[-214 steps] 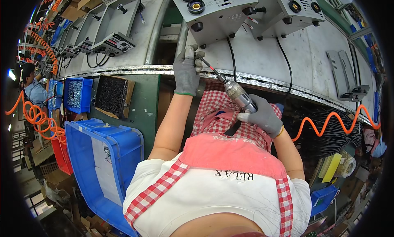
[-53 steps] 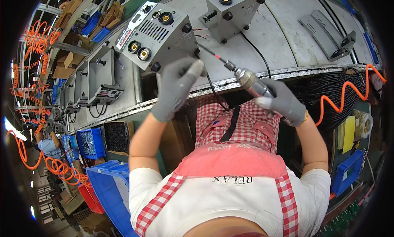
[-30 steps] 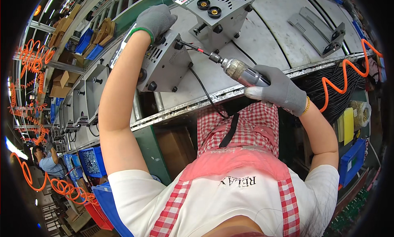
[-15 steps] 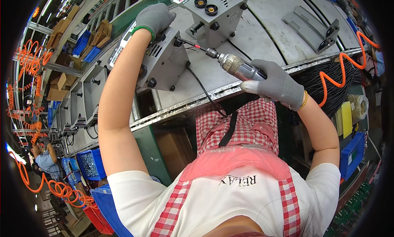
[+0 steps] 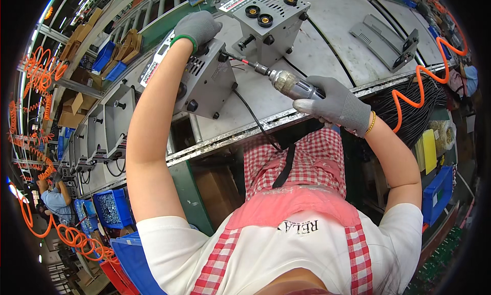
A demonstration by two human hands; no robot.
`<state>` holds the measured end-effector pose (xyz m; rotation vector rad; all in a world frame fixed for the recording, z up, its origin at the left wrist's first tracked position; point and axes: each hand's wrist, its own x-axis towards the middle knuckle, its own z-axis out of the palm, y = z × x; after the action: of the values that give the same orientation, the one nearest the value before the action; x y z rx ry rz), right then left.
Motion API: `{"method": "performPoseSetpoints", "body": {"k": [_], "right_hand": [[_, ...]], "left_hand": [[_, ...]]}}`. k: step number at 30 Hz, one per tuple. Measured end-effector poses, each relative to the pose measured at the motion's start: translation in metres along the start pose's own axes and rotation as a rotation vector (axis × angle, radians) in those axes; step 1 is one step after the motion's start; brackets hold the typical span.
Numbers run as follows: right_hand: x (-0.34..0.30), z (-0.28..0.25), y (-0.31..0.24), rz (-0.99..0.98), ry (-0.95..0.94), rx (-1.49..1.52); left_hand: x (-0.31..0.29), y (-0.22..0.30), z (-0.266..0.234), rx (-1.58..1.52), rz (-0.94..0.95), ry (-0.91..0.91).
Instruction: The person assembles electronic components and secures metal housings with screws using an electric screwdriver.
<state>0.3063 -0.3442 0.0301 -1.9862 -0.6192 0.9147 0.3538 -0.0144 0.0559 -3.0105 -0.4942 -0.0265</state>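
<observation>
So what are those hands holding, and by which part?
The right hand grips a power screwdriver by its rear body; the left hand touches a grey machine, hold unclear.

The person wears a white T-shirt, pink-bibbed checked apron, grey gloves and a yellow bracelet.

There are two gloved hands, one power driver, one bracelet, two grey machine housings and, on the farther one, three brass-centred sockets.

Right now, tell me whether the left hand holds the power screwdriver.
No, the power screwdriver is gripped in the right hand.
</observation>
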Motion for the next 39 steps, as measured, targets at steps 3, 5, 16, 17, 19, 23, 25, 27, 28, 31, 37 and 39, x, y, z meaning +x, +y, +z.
{"method": "performPoseSetpoints", "body": {"k": [3,5,16,17,19,23,25,27,28,31,37,39], "right_hand": [[0.001,0.000,0.003,0.002,-0.008,0.032],[0.004,0.001,0.007,-0.010,-0.029,0.074],[-0.001,-0.001,0.019,-0.067,-0.054,0.171],[-0.007,-0.003,0.022,-0.070,-0.078,0.234],[-0.018,-0.008,0.031,0.000,-0.098,0.313],[-0.037,-0.014,0.062,0.055,-0.033,0.362],[-0.039,-0.017,0.076,0.074,0.008,0.365],[-0.042,-0.017,0.092,0.105,0.109,0.308],[-0.044,-0.018,0.096,0.107,0.136,0.304],[-0.052,-0.020,0.104,0.133,0.137,0.315],[-0.058,-0.022,0.101,0.122,0.109,0.368],[-0.056,-0.021,0.098,0.108,0.095,0.365]], "left_hand": [[0.001,-0.001,0.003,0.006,0.030,0.039],[0.001,0.000,0.000,-0.004,0.019,0.014],[-0.014,0.003,-0.015,-0.061,-0.005,-0.034],[-0.027,0.006,-0.022,0.041,0.110,0.252],[-0.051,0.021,-0.033,-0.024,0.328,0.660],[-0.134,0.085,-0.039,-1.287,0.245,0.130],[-0.138,0.098,-0.006,-1.724,0.184,-0.239],[-0.124,0.090,0.044,-2.141,0.011,-0.736],[-0.115,0.092,0.062,-2.145,0.008,-0.749],[-0.097,0.104,0.092,-2.361,-0.399,-0.568],[-0.091,0.121,0.115,-2.458,-0.304,-0.482],[-0.094,0.123,0.120,-2.473,-0.304,-0.496]]}}
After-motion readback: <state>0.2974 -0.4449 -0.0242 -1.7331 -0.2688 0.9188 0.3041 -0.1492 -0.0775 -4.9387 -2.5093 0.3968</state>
